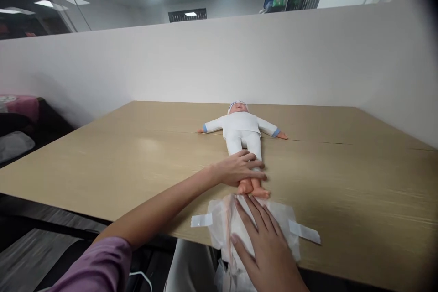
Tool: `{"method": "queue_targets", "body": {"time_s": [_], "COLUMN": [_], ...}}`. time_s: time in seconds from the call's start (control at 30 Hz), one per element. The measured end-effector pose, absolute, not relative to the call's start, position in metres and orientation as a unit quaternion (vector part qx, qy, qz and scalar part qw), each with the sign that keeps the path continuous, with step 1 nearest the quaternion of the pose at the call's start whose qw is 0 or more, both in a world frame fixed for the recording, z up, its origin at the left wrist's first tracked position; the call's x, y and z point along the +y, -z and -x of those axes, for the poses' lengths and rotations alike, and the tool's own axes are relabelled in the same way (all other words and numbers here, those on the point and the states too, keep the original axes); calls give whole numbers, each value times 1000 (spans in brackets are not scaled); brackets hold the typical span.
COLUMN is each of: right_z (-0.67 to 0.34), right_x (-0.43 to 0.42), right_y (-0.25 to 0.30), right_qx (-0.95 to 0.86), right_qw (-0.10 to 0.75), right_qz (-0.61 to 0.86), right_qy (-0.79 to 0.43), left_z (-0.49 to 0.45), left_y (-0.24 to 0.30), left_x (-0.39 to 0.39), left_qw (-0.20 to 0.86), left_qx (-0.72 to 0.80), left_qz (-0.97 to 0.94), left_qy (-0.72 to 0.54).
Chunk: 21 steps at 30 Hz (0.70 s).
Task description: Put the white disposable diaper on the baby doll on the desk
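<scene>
A baby doll [242,122] in white clothes with blue cuffs lies on its back on the table, arms spread wide and bare feet toward me. My left hand [239,167] is laid across its lower legs, the fingers curved over them and the thumb hidden. Just below the feet, an unfolded white diaper [239,230] lies at the table's near edge, partly hanging over it. Its two side tabs stick out left and right. My right hand [263,242] rests flat on the diaper with the fingers stretched out, and nothing is held in it.
The wooden table [137,159] has a seam running across it. Behind it and on the right rises a white partition [191,64]. At the far left are a pink item [23,106] and a clear plastic bag [15,146]. A white cable [142,277] hangs below the table.
</scene>
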State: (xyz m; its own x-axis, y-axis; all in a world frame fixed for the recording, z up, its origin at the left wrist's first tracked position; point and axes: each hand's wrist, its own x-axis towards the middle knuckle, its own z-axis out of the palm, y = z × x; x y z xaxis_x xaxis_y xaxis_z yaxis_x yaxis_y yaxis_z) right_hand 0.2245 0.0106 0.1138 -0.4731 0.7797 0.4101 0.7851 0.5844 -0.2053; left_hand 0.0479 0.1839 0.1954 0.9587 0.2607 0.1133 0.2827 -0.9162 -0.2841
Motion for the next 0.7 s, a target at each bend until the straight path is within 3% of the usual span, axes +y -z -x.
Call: {"method": "queue_targets", "body": {"time_s": [0.17,0.43,0.7], "right_z": [-232,-226,-193], "right_x": [24,75,210], "right_y": [-115,-126,-122], "right_qx": [-875,-884,-881], "right_qw": [220,164,182], "right_qz": [430,428,432], "right_qy": [-24,-96,-68], "left_z": [-56,-50,-33], "left_y": [-210,-301,-318], "left_x": [196,226,245], "left_qw": [69,-210,-268], "left_qx": [-115,-173,-223], "left_qz": [987,921,851], "left_qy": [92,280,392]}}
